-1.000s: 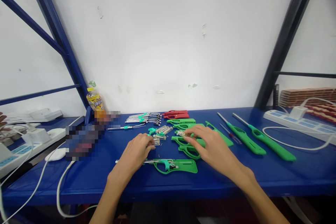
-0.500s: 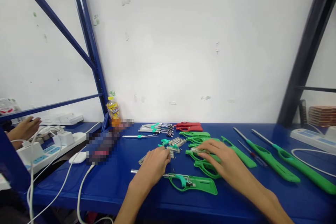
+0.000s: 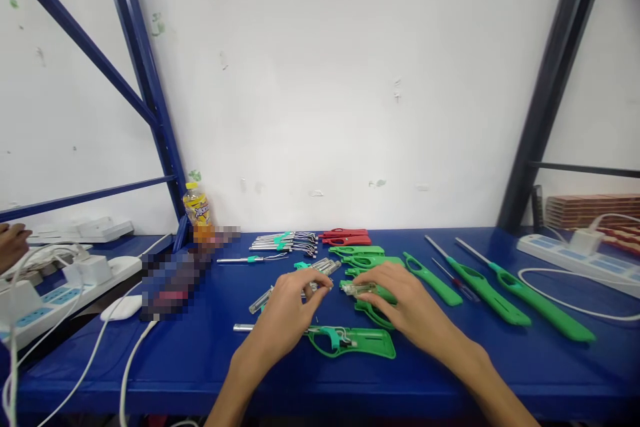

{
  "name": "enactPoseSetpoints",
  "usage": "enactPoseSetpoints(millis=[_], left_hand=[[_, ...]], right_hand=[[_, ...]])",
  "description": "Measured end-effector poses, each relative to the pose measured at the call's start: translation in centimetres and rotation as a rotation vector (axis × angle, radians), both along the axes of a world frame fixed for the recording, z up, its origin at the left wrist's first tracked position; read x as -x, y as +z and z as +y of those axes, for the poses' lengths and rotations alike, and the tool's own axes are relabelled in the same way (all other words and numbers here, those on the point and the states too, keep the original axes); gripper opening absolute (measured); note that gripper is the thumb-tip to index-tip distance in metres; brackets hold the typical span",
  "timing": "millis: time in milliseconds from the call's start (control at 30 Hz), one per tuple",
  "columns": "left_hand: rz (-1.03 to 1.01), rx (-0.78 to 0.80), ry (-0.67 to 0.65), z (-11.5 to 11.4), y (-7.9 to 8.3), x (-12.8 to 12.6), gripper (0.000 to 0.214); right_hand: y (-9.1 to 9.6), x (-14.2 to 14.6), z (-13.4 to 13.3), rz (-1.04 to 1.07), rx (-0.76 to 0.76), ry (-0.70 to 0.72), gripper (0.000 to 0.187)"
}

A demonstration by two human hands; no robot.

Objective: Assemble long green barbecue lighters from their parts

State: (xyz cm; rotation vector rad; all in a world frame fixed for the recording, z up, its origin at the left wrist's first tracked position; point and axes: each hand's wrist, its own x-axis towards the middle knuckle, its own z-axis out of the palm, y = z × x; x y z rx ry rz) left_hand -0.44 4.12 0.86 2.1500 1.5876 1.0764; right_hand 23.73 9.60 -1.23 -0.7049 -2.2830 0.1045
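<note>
My right hand (image 3: 407, 300) is closed, thumb and fingers pinching a small clear plastic lighter fuel tank (image 3: 356, 289) above green half shells (image 3: 383, 317). My left hand (image 3: 287, 303) is to its left, thumb and index tips pressed together; anything between them is too small to make out. Below both hands lies an open green lighter shell (image 3: 377, 341) with a teal trigger (image 3: 330, 336), thin wires and a metal tube (image 3: 243, 327) that runs behind my left wrist. More clear tanks (image 3: 327, 266) lie in a loose pile just behind my left hand.
Metal tubes with teal parts (image 3: 275, 241) and red shells (image 3: 347, 239) lie at the back. To the right are long green lighters (image 3: 493, 300), a screwdriver (image 3: 455, 278) and a power strip (image 3: 575, 258). A drink bottle (image 3: 199, 213) and white cables stand left. Another person's hand (image 3: 13, 245) shows far left.
The view has swung right, shifting everything left. My left hand has come away from the loose tanks toward my right hand, its fingertips now pinched. My right hand still holds the clear tank.
</note>
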Motion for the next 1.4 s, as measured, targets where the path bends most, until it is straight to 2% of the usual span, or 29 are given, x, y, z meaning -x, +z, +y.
enactPoseSetpoints(millis=[300, 767, 933, 1100, 1400], left_hand=[[-0.152, -0.012, -0.006, 0.1, -0.2, -1.1, 0.018], [-0.371, 0.140, -0.086, 0.1, -0.4, -1.7, 0.019], [-0.528, 0.192, -0.179, 0.0, -0.6, -2.6, 0.017], [-0.707, 0.229, -0.242, 0.1, -1.3, -3.9, 0.034], [-0.908, 0.260, -0.176, 0.2, -1.8, -4.7, 0.042]], right_hand=[[-0.1, -0.1, 0.0, 0.015, -0.047, 0.016, 0.012], [-0.3, 0.2, -0.3, 0.016, -0.059, 0.008, 0.019], [-0.7, 0.0, 0.1, -0.014, -0.153, -0.010, 0.019], [-1.2, 0.1, 0.2, -0.054, -0.304, -0.085, 0.024], [-1.0, 0.6, -0.4, -0.067, -0.351, -0.107, 0.032]])
